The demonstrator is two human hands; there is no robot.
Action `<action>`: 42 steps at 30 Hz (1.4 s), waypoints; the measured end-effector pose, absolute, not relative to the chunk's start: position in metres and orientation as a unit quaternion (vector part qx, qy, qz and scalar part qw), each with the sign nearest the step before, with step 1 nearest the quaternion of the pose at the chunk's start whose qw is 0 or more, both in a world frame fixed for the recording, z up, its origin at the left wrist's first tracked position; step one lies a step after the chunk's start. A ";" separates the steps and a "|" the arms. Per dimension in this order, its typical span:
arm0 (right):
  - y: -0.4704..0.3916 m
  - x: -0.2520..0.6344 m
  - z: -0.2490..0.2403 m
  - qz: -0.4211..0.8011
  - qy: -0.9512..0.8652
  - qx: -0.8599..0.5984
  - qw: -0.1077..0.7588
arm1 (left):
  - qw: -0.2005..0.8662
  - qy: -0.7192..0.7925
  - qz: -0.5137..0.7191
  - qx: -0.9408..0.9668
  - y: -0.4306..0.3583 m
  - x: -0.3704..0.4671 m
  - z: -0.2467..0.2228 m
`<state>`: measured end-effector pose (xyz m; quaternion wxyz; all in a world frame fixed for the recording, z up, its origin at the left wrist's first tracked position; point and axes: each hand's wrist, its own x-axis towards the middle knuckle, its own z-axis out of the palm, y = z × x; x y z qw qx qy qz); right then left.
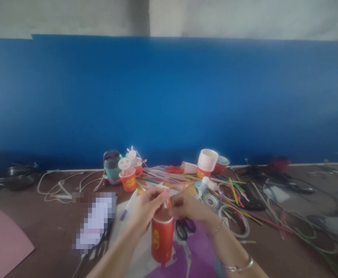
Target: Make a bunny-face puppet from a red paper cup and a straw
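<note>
A red paper cup (162,240) with yellow printing stands upright in front of me. Just above its rim, my left hand (151,204) and my right hand (186,205) meet, fingers closed in a pinch. Between the fingertips is a small pinkish-orange strip (167,200); its exact kind is too blurred to make out. Scissors (184,228) with dark handles lie just right of the cup, partly under my right wrist. Purple paper (198,249) with cut edges spreads beneath my right forearm, over a white sheet (141,251).
Decorated paper cups (128,180) with animal faces stand back left beside a teal-and-black container (111,168). A stack of paper cups (207,162), colourful sticks (160,173), a glue stick (204,183) and tape (210,201) lie behind. A phone (96,220) sits left, pink paper (5,243) farther left.
</note>
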<state>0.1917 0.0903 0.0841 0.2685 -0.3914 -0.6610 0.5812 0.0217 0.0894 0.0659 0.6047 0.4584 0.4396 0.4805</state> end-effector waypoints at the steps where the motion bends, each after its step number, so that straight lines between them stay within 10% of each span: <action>1: 0.090 0.191 0.084 0.575 -0.669 -0.388 0.269 | 0.609 0.435 0.474 0.463 0.090 0.020 0.066; 15: 0.096 0.203 0.073 0.656 -0.677 -0.285 0.174 | 0.639 0.331 0.367 0.589 0.089 0.006 0.072; 30: 0.091 0.186 0.060 0.689 -0.588 -0.308 0.290 | 0.628 0.365 0.383 0.571 0.090 0.002 0.080; 42: 0.095 0.238 0.094 0.329 -0.720 -0.539 0.288 | 0.608 0.481 0.351 0.525 0.111 -0.019 0.073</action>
